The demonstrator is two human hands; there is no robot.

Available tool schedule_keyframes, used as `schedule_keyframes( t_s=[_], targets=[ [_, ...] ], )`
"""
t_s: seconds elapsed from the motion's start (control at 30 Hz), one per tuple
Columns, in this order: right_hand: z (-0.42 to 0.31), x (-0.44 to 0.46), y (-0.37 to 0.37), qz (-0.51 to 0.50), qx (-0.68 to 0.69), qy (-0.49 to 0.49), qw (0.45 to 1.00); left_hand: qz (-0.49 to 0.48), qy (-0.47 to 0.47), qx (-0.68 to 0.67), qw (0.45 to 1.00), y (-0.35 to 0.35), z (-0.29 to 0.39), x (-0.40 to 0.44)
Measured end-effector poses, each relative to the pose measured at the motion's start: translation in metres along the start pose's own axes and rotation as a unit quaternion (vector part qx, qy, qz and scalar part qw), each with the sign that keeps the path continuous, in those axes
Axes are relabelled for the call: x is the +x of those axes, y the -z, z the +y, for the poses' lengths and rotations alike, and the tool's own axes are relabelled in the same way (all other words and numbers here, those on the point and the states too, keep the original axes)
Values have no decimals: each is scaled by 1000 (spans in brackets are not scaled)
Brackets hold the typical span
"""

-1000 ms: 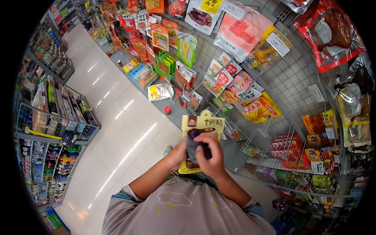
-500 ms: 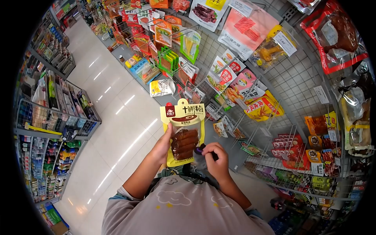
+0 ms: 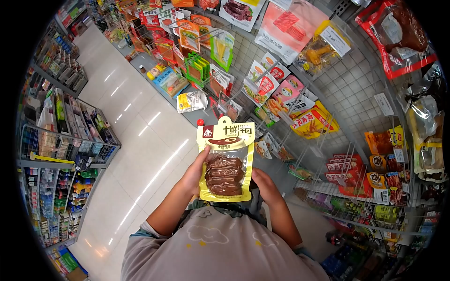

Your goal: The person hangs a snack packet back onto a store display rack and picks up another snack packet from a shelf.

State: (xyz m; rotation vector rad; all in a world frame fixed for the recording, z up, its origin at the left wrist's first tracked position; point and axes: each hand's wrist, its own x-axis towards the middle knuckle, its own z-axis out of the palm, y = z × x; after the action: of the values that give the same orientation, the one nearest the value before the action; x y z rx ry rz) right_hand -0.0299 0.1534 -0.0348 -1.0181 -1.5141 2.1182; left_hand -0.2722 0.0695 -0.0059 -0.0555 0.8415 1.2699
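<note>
Upright before my chest is a yellow packet of brown, sausage-like meat [image 3: 224, 174], its clear window facing me. My left hand [image 3: 193, 174] grips its left edge, thumb on the front and fingers behind. My right hand [image 3: 267, 185] is closed at the lower right edge of the packet, thumb up; the packet hides most of its fingers. A small dark patch shows between that hand and the packet, too covered to make out. Beyond the packet's top left corner sits a small red round thing [image 3: 200, 122].
Hanging food packets fill the wire rack ahead and to the right, among them a pink packet [image 3: 287, 29] and a red-edged meat pack [image 3: 397, 40]. A white-and-yellow packet [image 3: 192, 101] lies on the grey ledge. At left, a wire basket shelf [image 3: 70, 140] borders the tiled floor [image 3: 136, 154].
The packet has turned to face me more squarely and shifted slightly right. My right hand, which held a small dark thing with a purple band, has moved in against the packet's edge.
</note>
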Motion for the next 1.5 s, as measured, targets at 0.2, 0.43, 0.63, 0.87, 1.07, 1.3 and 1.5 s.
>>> schedule_keyframes(
  t_s=[0.2,0.43,0.63,0.87,1.07,1.3,1.5],
  targets=[
    [-12,-10,-16,-42,88,-35,995,-11,-13,81,997,-3,-4,0],
    [-4,-17,-12,-22,76,-47,996,-92,-16,162,982,6,-5,-4],
    [-3,-19,-14,-21,84,-43,995,-93,-24,181,979,2,-6,-3],
    [-3,-20,-16,-26,76,-16,997,-62,-51,230,970,1,-9,0],
    [7,-17,-15,-14,56,-26,998,-49,-60,218,973,-2,-10,1],
    [9,-15,-16,-5,58,-13,998,-40,-69,220,972,4,-17,6],
    [6,-17,-17,0,60,-14,998,-37,-69,225,971,5,-19,6]
  ],
)
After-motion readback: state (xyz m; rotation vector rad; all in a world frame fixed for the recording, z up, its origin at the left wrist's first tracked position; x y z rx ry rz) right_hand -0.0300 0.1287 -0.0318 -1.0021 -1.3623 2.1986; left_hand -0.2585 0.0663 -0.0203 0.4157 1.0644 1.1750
